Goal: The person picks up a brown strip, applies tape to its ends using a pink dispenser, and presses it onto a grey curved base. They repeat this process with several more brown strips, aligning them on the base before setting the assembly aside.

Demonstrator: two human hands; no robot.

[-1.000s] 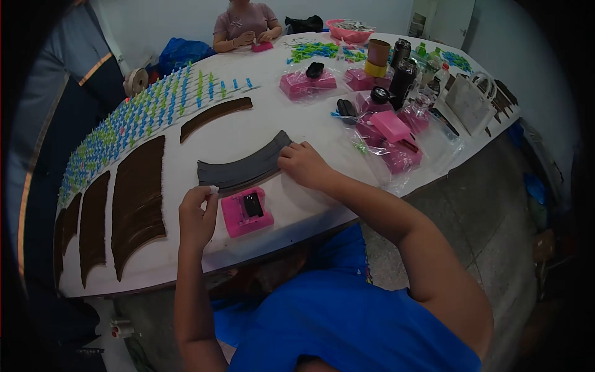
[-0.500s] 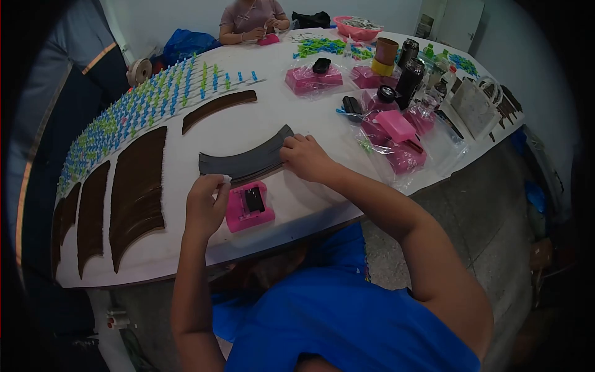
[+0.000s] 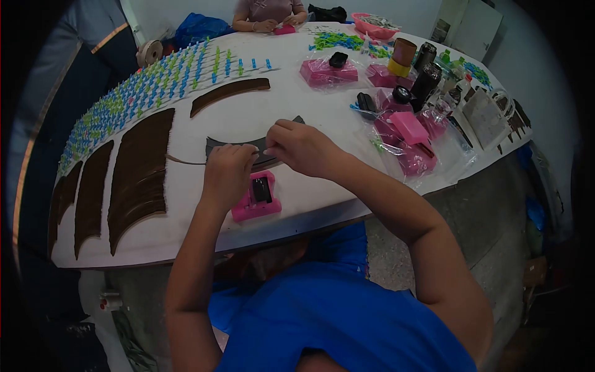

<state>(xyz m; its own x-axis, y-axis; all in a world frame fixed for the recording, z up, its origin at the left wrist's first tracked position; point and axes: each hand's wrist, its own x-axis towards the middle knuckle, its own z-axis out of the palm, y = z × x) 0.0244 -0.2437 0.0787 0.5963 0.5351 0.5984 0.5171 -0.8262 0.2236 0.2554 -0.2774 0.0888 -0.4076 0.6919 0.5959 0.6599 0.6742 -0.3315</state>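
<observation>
A thin dark strip [image 3: 186,162] sticks out to the left from my left hand [image 3: 230,168], whose fingers are closed on it. My right hand [image 3: 300,146] is beside it, thumb and fingers pinched together at what seems to be the same strip; the stretch between the fingertips is mostly hidden. Under both hands lies a curved dark grey band of strips [image 3: 222,144] on the white table, its far end showing beyond my right hand. Just nearer to me than the hands stands a pink block [image 3: 255,212] with a black piece [image 3: 262,190] set in it.
Brown curved sheets [image 3: 139,180] lie at left, with a narrow brown arc [image 3: 232,93] beyond the grey band. Rows of blue and green clips [image 3: 136,99] fill the far left. Pink blocks in plastic [image 3: 415,158] and dark bottles [image 3: 426,84] stand right. Another person [image 3: 269,15] sits opposite.
My hands have come together over the grey band, the right one moving left from its far end. A thin strip now trails left from my left hand. The view has shifted slightly.
</observation>
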